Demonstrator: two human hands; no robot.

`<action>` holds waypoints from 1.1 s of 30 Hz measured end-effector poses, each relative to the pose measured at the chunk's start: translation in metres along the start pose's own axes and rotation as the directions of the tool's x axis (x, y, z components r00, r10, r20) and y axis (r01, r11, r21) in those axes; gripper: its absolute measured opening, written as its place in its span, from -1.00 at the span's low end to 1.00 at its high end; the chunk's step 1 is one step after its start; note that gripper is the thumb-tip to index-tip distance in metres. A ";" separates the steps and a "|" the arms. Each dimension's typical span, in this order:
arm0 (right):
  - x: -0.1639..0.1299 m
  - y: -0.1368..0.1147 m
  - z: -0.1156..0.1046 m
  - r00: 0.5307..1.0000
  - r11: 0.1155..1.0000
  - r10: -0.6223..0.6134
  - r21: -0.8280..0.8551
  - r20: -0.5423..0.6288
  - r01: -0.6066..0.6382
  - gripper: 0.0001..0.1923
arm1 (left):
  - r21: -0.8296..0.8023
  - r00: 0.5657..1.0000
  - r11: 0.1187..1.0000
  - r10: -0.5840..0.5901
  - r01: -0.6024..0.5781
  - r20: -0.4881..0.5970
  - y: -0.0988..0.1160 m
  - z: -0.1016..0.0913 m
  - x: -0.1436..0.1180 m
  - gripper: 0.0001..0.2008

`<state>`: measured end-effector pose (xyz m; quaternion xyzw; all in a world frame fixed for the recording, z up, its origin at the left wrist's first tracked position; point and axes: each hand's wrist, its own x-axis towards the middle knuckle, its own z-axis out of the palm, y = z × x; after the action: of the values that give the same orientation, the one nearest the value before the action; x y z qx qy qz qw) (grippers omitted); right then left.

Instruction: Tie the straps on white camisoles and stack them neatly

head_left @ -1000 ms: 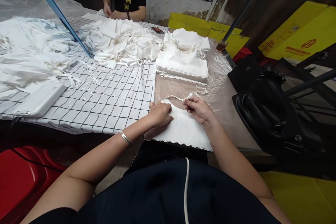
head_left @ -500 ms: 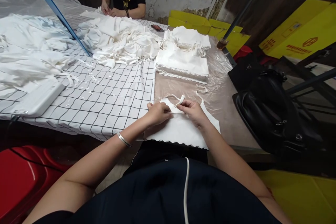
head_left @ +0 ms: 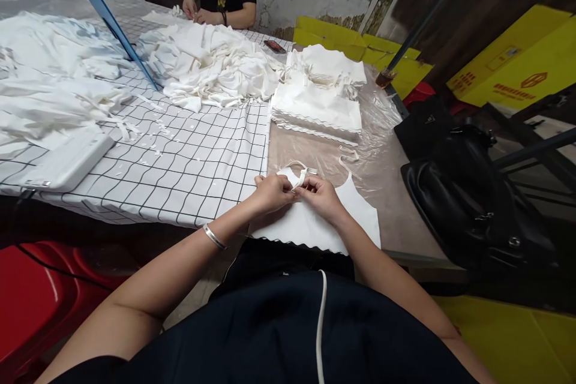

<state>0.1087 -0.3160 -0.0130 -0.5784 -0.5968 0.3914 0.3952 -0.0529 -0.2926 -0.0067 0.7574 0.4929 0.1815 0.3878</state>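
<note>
Garment (head_left: 333, 225) of white cloth lies flat on the table (head_left: 405, 222), at its near edge. The right hand (head_left: 319, 197) is pinched on one strap (head_left: 303, 177); the left hand (head_left: 272, 193) is just beside, fingers at the cloth, whether gripping I cannot tell

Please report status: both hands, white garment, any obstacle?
Right hand pinching strap; left hand meeting it. White garment lying on table. No obstruction seen; folded stack apart, beyond hands.
</note>
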 end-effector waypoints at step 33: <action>0.006 0.004 -0.002 0.997 0.998 -0.061 -0.027 0.047 0.063 -0.81 | 0.059 0.999 0.998 -0.005 0.007 -0.034 -0.004 -0.004 -0.004 -0.78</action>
<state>0.1117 -0.3094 -0.0162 -0.5560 -0.6289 0.3835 0.3850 -0.0596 -0.2939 -0.0072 0.7639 0.5070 0.1784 0.3573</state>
